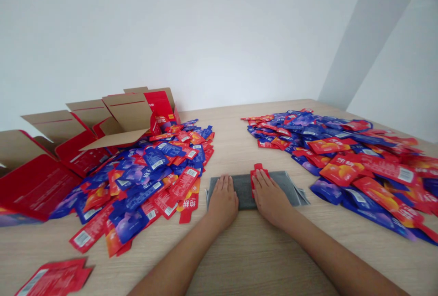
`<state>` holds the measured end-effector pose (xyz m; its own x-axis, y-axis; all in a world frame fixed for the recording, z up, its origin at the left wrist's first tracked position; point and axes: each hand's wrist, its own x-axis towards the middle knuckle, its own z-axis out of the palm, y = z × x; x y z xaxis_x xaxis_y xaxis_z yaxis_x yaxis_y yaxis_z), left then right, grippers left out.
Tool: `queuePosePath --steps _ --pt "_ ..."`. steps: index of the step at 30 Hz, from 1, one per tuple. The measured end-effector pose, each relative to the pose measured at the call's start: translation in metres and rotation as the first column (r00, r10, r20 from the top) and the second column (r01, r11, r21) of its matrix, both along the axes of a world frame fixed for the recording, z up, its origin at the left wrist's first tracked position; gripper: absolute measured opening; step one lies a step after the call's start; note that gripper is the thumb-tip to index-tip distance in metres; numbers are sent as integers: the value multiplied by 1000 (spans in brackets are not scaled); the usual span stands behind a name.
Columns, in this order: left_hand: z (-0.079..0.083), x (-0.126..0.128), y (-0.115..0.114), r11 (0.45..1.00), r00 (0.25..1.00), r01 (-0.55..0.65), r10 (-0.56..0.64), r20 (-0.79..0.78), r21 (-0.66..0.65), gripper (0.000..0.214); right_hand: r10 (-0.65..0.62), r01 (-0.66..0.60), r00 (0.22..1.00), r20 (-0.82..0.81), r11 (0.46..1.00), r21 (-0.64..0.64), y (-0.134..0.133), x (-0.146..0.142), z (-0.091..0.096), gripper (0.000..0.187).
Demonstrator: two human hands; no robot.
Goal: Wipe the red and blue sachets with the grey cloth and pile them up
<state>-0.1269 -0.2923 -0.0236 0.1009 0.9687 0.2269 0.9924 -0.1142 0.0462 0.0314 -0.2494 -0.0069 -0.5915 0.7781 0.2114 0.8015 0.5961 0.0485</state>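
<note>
A dark grey flat pad in clear plastic (244,199) lies on the table in front of me. My left hand (224,199) rests flat on the pad's left end, fingers stretched forward and holding nothing. Toward the pad's right side, my right hand (270,195) lies flat over a red pouch (258,167), pressing it against the pad. Only the pouch's spout end and left edge show past my fingers; the rest is hidden under the hand.
Heaps of red and blue pouches lie on the left (137,186) and the right (342,150). Several open red cardboard boxes (78,145) stand at the back left. More red pouches (56,277) lie at the near left. A white wall (219,36) rises behind the table.
</note>
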Motion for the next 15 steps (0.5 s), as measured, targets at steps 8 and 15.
queuePosePath --steps 8,15 --pt "-3 0 1 1000 1000 -5 5 -17 6 48 154 -150 988 21 980 -127 -32 -10 16 47" --pt "1 0 0 1000 1000 2 -2 -16 -3 49 174 -189 977 -124 973 -131 8 -12 2 48"
